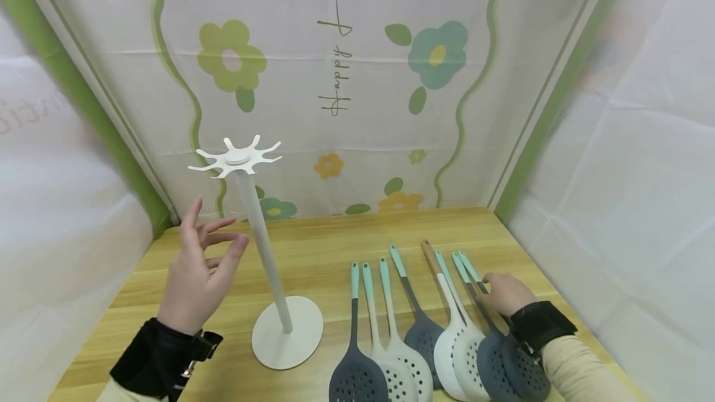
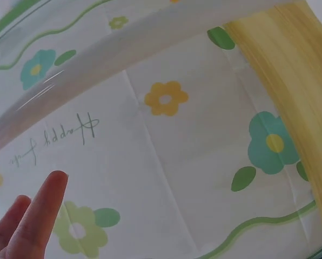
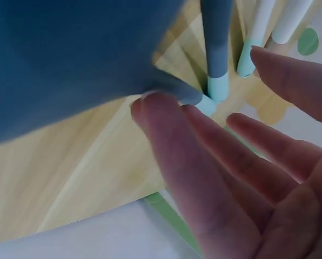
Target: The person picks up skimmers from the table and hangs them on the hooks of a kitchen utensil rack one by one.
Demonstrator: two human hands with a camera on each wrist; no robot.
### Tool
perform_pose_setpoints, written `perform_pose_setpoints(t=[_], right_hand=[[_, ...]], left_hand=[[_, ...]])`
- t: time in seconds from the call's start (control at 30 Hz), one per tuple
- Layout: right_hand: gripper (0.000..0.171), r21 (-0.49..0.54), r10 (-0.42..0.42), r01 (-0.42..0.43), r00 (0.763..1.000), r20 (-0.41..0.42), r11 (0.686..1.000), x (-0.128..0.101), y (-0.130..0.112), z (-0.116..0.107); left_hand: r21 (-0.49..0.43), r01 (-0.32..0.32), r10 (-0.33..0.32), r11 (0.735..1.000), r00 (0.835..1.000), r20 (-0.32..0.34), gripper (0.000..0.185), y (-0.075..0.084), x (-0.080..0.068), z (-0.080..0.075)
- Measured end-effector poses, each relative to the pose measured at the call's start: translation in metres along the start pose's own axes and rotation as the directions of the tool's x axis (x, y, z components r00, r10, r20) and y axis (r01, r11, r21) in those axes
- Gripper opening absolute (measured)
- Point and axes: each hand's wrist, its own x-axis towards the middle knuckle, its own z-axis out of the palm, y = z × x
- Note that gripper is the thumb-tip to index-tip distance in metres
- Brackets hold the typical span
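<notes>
The right hand [image 1: 505, 293] lies on the rightmost dark slotted spatula [image 1: 514, 358], fingertips [image 3: 150, 108] at its mint-tipped handle; in the right wrist view the fingers run nearly straight beside the handle's end, so the grip looks like contact, not yet a closed pinch. The left hand [image 1: 195, 278] hangs in the air with fingers spread and relaxed, holding nothing, just at nine o'clock of the white rack's [image 1: 262, 247] pole. The rack stands upright on its round base, its ring of hooks [image 1: 237, 157] bare at the top. At three o'clock of the base, seven more spatulas [image 1: 391, 340] lie side by side on the wooden tabletop [image 1: 313, 253], handles toward twelve o'clock.

Judged from this, the step in hand is picking the first utensil. The next move calls for closing the fingers round that handle, lifting it free of its overlapping neighbour, and perhaps steadying the pole with the left hand.
</notes>
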Motion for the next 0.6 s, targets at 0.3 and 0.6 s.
perform_pose_setpoints(t=[0.3, 0.6], right_hand=[[0.04, -0.049, 0.001, 0.0, 1.0, 0.022, 0.999, -0.004, 0.007, 0.004], [0.035, -0.032, 0.006, -0.004, 0.999, 0.05, 0.999, -0.003, 0.013, 0.008]], left_hand=[[0.006, -0.018, 0.018, 1.0, 0.999, -0.04, 0.083, 0.007, 0.006, -0.003], [-0.003, -0.044, 0.044, 0.999, 0.993, -0.113, 0.081, 0.021, 0.019, -0.019]])
